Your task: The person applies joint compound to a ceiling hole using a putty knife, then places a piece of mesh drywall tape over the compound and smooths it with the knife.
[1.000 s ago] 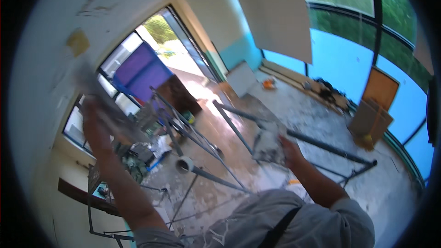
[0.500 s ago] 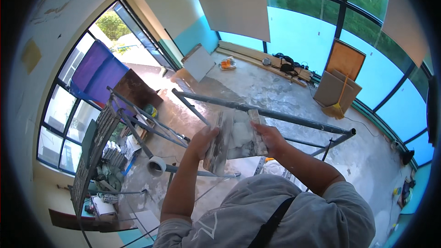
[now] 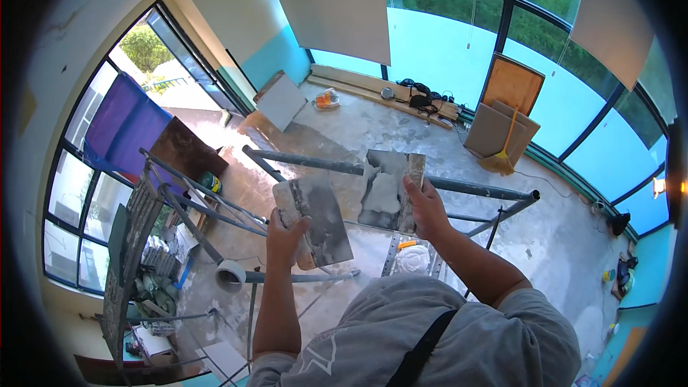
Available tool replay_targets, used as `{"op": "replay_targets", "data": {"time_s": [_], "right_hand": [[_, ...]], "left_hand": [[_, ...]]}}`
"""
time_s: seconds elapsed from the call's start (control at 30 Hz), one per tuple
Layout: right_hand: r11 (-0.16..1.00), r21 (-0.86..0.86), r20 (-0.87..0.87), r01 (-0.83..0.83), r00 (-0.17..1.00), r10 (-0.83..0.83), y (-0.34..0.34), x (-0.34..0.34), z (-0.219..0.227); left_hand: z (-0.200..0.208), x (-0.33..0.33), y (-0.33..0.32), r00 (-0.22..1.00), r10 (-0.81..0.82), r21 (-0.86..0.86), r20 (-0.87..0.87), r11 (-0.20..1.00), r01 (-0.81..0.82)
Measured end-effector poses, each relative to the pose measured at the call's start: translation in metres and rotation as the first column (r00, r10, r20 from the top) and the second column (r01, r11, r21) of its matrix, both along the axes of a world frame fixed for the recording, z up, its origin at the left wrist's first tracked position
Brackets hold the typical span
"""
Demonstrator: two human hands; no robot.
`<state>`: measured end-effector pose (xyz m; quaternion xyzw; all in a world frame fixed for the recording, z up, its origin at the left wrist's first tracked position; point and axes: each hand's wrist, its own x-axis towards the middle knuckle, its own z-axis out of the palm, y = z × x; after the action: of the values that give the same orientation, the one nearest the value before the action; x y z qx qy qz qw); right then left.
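Note:
My left hand point(image 3: 287, 240) grips a wide putty knife point(image 3: 328, 218) by its back edge. Its rectangular grey blade is smeared and tilted. My right hand point(image 3: 428, 209) is closed on the back edge of a second wide putty knife point(image 3: 369, 216), thumb on the near face. A thick patch of white putty point(image 3: 385, 190) lies on this blade. Both knives are held up in front of me, a gap between them. Below them, past my chest, a white round thing point(image 3: 412, 259) with a yellow-orange piece at its top sits partly hidden by my shirt.
Grey scaffold pipes point(image 3: 480, 188) cross in front of me. A white roll point(image 3: 229, 276) hangs at a pipe at left, near a worn plank point(image 3: 122, 272). Farther off are a yellow broom point(image 3: 499, 163), cardboard point(image 3: 487, 129), timber boards point(image 3: 358, 87) and a purple sheet point(image 3: 129, 122).
The two putty knives were close together and are now apart, the left one moved left and turned, the right one raised. The view has shifted slightly right.

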<state>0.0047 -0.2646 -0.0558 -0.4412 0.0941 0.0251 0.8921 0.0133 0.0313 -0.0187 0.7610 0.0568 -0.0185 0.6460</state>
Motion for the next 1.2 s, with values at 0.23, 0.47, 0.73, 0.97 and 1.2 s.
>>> {"op": "replay_targets", "data": {"time_s": [0.23, 0.47, 0.73, 0.97, 1.2], "right_hand": [[0.978, -0.203, 0.059, 0.046, 0.998, -0.034, 0.013, -0.003, 0.001], [0.839, -0.543, 0.227, 0.044, 0.969, 0.096, 0.002, -0.008, 0.025], [0.831, -0.549, 0.330, 0.089, 0.936, 0.117, -0.004, 0.017, 0.017], [0.974, 0.201, -0.252, -0.104, 0.955, 0.154, 0.000, 0.064, -0.060], [0.996, -0.047, -0.435, -0.078, 0.899, 0.050, -0.047, 0.164, -0.177]], "left_hand": [[0.021, -0.012, -0.037, 0.956, -0.197, 0.417, 0.218, 0.904, 0.092], [0.045, -0.012, -0.050, 0.947, -0.167, 0.384, 0.273, 0.922, 0.052], [0.057, 0.004, -0.037, 0.821, -0.029, 0.406, 0.570, 0.879, -0.250], [0.135, 0.040, 0.037, 0.067, -0.086, 0.109, 0.994, 0.833, -0.543], [0.367, -0.031, 0.079, -0.381, -0.513, -0.192, 0.769, 0.383, -0.904]]}}
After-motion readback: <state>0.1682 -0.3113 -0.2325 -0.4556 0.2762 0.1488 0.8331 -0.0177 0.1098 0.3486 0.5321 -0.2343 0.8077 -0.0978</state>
